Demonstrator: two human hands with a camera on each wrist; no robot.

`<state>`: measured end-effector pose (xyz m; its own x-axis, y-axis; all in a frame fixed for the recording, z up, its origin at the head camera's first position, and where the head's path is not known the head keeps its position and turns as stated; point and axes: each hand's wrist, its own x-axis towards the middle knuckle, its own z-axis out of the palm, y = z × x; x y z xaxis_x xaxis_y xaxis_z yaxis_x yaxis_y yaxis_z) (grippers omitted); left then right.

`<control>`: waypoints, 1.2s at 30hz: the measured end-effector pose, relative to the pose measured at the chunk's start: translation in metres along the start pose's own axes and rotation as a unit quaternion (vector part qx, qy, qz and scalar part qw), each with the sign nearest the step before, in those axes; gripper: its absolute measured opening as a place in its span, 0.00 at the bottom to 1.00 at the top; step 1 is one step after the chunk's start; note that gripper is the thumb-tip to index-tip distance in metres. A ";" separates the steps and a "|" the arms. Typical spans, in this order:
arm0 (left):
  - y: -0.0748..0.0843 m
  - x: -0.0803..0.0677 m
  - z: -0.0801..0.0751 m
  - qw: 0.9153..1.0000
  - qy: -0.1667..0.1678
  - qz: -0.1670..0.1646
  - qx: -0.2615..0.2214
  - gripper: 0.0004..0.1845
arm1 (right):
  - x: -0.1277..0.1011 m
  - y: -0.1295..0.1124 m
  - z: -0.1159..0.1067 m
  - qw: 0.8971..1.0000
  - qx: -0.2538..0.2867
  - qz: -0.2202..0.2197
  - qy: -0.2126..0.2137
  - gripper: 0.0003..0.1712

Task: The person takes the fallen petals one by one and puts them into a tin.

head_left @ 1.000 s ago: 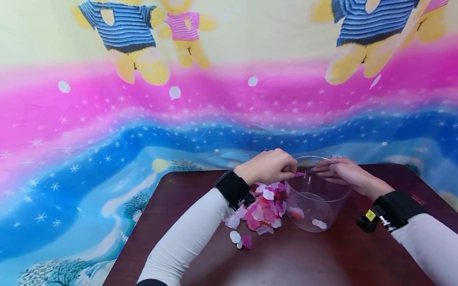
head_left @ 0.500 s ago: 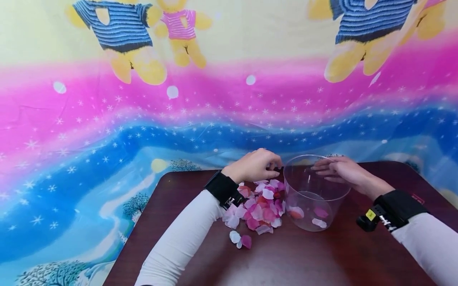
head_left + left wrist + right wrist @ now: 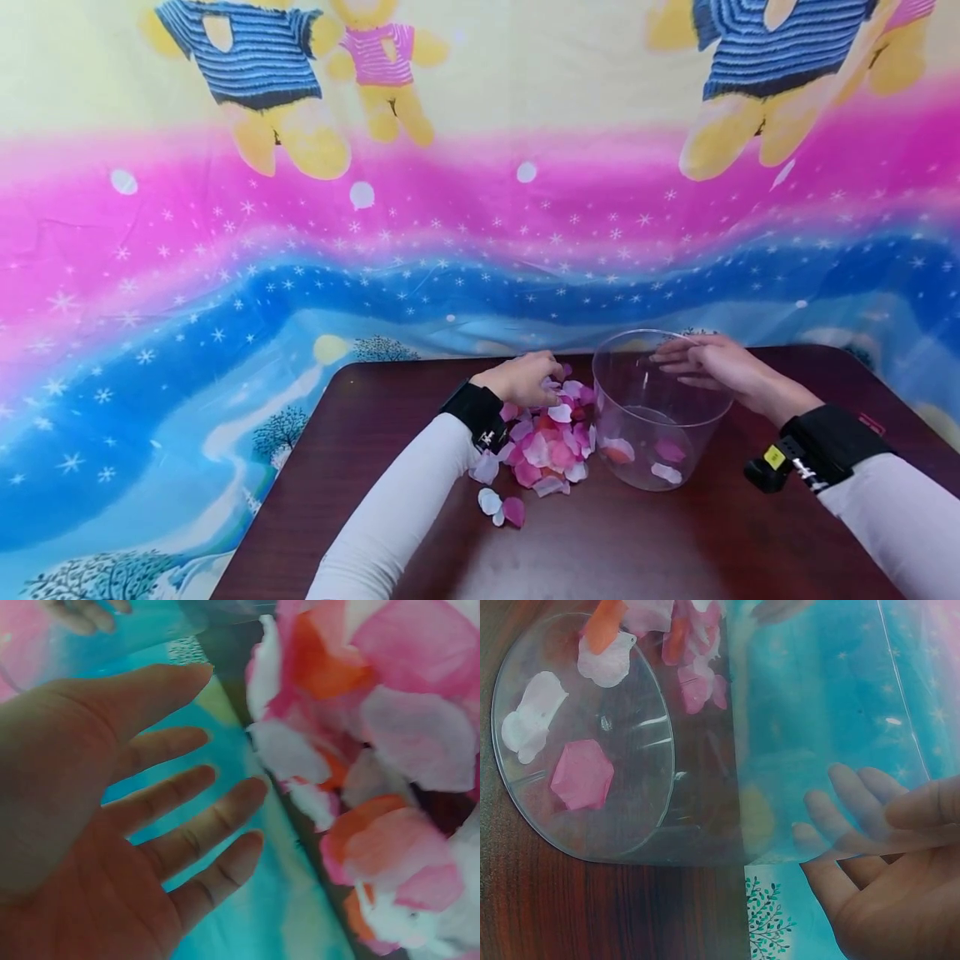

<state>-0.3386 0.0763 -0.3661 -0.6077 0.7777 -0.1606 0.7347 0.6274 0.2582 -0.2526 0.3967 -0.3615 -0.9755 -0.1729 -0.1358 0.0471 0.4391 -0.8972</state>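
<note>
My left hand [image 3: 521, 379] is at the back of a heap of fabric flower petals [image 3: 540, 450] in pink, white and orange. In the left wrist view, its fingers [image 3: 202, 817] are spread and fairly straight, with nothing between them, close beside the heap. To the right of the heap stands a clear plastic tub [image 3: 707, 435], upright with its mouth up. A pink petal [image 3: 583, 776], a white petal [image 3: 532, 720] and an orange-and-white one show at its bottom. My right hand [image 3: 723, 367] is at the tub's far right wall, fingers extended and seen through the plastic.
A few stray petals [image 3: 501, 507], white and magenta, lie in front of the heap. Everything rests on a dark reddish-brown wooden table [image 3: 637, 550]. Its back edge stands close to a printed curtain [image 3: 450, 208] with bears and snowflakes. A black band is strapped on each wrist.
My left hand drops a magenta petal into the tub, where it now lies on the bottom. The hand then moves left and down to the heap. My right hand stays at the tub.
</note>
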 end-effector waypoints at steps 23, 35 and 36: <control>-0.031 -0.056 0.019 0.999 -0.017 0.032 -0.033 0.05 | -0.001 0.003 0.000 1.000 -0.001 -0.011 -0.002 0.31; -0.011 -0.078 -0.027 0.994 0.029 0.103 -0.028 0.06 | -0.001 0.005 0.001 1.000 -0.003 -0.021 -0.007 0.30; -0.006 -0.079 -0.035 0.993 0.035 0.111 -0.028 0.06 | -0.001 0.004 0.001 1.000 -0.003 -0.021 -0.005 0.30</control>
<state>-0.3053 0.0096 -0.3217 -0.4543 0.8904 -0.0279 0.8355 0.4367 0.3335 -0.2514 0.3979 -0.3649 -0.9743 -0.2003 -0.1031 0.0054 0.4371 -0.8994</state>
